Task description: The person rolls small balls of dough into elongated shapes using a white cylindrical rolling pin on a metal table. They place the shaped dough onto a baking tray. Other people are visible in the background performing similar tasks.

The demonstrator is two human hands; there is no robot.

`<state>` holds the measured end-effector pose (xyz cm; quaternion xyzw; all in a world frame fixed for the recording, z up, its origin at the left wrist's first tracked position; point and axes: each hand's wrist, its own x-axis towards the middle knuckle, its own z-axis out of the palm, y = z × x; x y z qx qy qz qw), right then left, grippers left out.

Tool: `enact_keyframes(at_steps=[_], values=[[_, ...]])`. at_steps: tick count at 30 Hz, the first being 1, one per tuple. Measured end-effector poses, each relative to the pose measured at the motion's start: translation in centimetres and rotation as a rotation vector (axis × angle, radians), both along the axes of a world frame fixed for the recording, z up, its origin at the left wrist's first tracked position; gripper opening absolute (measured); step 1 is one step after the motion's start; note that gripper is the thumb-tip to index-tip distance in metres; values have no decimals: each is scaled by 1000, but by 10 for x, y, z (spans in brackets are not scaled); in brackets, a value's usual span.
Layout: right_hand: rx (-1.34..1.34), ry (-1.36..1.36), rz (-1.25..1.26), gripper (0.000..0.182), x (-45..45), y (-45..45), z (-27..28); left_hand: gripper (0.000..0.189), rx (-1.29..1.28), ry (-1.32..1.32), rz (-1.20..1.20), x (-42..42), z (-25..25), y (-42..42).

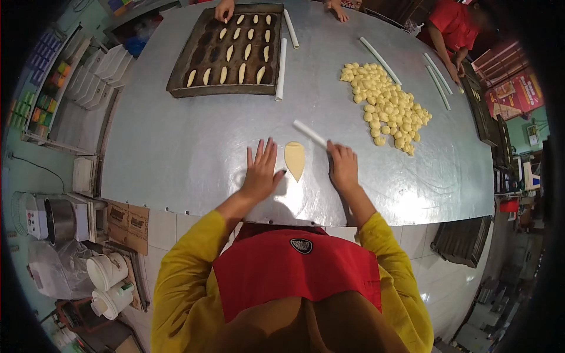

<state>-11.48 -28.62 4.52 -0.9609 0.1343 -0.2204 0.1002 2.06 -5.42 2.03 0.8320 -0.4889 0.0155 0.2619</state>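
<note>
A flat teardrop of rolled-out dough [294, 159] lies on the metal tabletop, its pointed end toward me. Just left of it, my left hand [260, 172] hovers over or rests on the metal with fingers spread; which of the two I cannot tell. To the right of the dough, my right hand [343, 165] grips the near end of a white rolling pin [310, 133], a plain tube that slants away to the upper left. A large heap of small yellow dough balls [393, 103] sits beyond my right hand.
A dark baking tray [198, 53] holds rows of shaped dough pieces, and another person's hand [225, 10] reaches into it. White tubes [281, 70] lie beside it. More tubes [380, 61] lie near the heap. A co-worker in red [454, 26] works at the far right.
</note>
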Motion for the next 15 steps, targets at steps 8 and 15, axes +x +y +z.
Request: enact_keyframes(at_steps=[8, 15], values=[[40, 10, 336, 40, 30, 34, -17, 54, 97, 94, -117, 2, -2, -26], [138, -22, 368, 47, 15, 38, -9, 51, -148, 90, -9, -15, 5, -10]])
